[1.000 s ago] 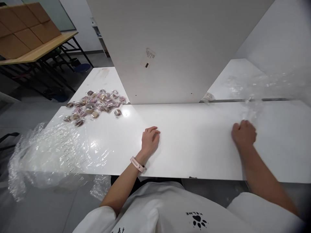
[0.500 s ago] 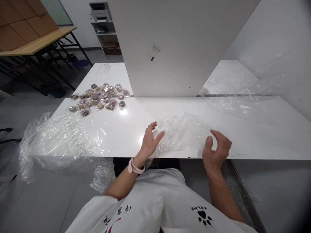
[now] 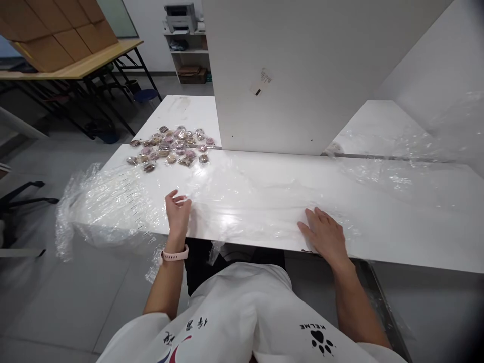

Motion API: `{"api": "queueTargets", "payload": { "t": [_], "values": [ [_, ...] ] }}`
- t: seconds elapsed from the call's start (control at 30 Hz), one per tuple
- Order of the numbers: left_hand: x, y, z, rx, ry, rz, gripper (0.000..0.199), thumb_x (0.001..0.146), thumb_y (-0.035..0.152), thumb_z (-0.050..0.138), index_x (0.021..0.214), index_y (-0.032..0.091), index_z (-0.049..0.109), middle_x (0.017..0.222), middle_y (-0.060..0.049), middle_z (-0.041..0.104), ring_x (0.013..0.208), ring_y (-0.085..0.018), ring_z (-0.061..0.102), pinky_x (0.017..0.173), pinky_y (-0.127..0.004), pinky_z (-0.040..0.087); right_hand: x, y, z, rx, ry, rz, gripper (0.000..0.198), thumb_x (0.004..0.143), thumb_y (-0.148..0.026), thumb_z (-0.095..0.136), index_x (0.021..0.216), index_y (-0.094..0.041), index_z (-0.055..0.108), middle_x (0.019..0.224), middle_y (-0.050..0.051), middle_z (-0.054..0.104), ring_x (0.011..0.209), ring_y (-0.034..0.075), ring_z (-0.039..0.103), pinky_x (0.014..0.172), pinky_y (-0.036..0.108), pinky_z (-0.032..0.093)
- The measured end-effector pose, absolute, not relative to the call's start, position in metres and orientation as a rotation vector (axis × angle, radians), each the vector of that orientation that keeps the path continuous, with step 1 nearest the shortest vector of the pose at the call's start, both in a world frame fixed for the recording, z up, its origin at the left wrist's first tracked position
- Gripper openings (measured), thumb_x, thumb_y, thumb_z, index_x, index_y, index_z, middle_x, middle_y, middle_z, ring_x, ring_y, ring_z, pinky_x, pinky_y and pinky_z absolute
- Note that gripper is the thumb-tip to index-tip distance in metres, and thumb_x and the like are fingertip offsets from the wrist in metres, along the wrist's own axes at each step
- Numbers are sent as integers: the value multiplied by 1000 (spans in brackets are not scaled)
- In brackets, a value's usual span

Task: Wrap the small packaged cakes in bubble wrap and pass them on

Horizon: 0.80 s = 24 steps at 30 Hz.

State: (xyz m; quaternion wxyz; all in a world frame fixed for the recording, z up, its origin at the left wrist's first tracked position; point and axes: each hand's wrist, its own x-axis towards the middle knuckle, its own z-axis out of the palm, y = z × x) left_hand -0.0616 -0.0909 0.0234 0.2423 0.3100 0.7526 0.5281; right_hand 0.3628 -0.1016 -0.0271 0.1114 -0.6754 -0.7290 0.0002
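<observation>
Left hand (image 3: 177, 214) pinches left end of clear plastic sheet (image 3: 260, 206), thumb and fingertips together; right hand (image 3: 325, 234) lies palm down at its right end, fingers extended, unclenched. Sheet spreads across white surface (image 3: 416, 237) before person in white T-shirt (image 3: 223, 307). Wrapped pieces (image 3: 164, 147) cluster far left, beyond crinkled plastic pile (image 3: 113, 201) overhanging near edge.

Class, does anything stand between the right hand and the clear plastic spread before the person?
Nothing visible does: the right hand lies palm down over the right part of the clear plastic.
</observation>
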Motion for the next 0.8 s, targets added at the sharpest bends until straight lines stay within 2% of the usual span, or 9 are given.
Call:
{"api": "queueTargets", "payload": {
  "t": [0.07, 0.17, 0.23, 0.33, 0.43, 0.53, 0.63, 0.73, 0.8],
  "values": [
    [-70, -97, 35, 1044, 2157, 1580, 49, 80, 22, 65, 127, 26, 49, 121, -7, 61, 101, -18, 63, 80, -31, 53, 354, -100, -7, -1922, -2110, -29, 55, 99, -54, 33, 135, -22, 59, 136, 15, 60, 125, 37, 53, 100, 57, 43],
    [-69, -79, 54, 1379, 2102, 1555, 34, 89, 25, 56, 123, 25, 55, 122, -7, 63, 109, -20, 61, 89, -36, 52, 321, -82, 11, -1676, -2142, 31, 52, 101, -50, 32, 139, -24, 57, 133, 11, 63, 125, 32, 55, 104, 52, 42],
    [-71, -46, 62, 1533, 2106, 1403, 26, 91, 23, 52, 116, 23, 60, 120, -8, 64, 111, -23, 59, 92, -39, 52, 295, -65, 6, -1489, -2267, 130, 53, 102, -49, 30, 143, -26, 53, 141, 8, 58, 134, 29, 49, 109, 50, 39],
    [-84, 16, 56, 1597, 2298, 1091, 31, 89, 18, 53, 119, 19, 63, 128, -14, 61, 129, -32, 47, 105, -51, 42, 270, -45, -19, -1346, -2508, 236, 53, 103, -51, 26, 148, -30, 47, 157, 4, 40, 147, 28, 33, 117, 52, 29],
    [-101, 66, 38, 1569, 2352, 658, 65, 85, 23, 65, 146, 22, 44, 157, -18, 31, 148, -42, 19, 110, -63, 32, 269, -36, -44, -1341, -2620, 239, 54, 103, -52, 26, 151, -33, 41, 162, 2, 31, 151, 25, 24, 120, 52, 24],
    [-115, 94, 23, 1641, 2305, 337, 84, 83, 24, 68, 156, 28, 26, 165, -16, 8, 151, -46, -4, 111, -72, 20, 280, -32, -52, -1334, -2625, 208, 53, 103, -52, 28, 152, -34, 40, 162, 0, 31, 151, 22, 22, 121, 49, 23],
    [-125, 105, 21, 1702, 2234, 101, 83, 82, 16, 64, 156, 27, 27, 164, -18, 12, 148, -50, 10, 109, -72, 24, 291, -26, -50, -1317, -2619, 197, 52, 103, -50, 30, 152, -36, 40, 161, -2, 32, 151, 21, 25, 121, 46, 23],
    [-131, 108, 25, 1804, 2193, 15, 77, 77, 13, 66, 149, 24, 39, 156, -21, 31, 136, -48, 38, 105, -64, 34, 300, -14, -49, -1387, -2565, 184, 51, 103, -49, 29, 151, -36, 40, 161, -2, 33, 150, 20, 26, 121, 46, 23],
    [-132, 106, 25, 1886, 2206, 64, 63, 78, 14, 65, 139, 20, 50, 142, -22, 46, 126, -43, 49, 102, -59, 37, 306, -5, -50, -1466, -2516, 172, 52, 103, -50, 27, 150, -34, 43, 161, -1, 34, 150, 20, 26, 120, 46, 23]
  ]
}}
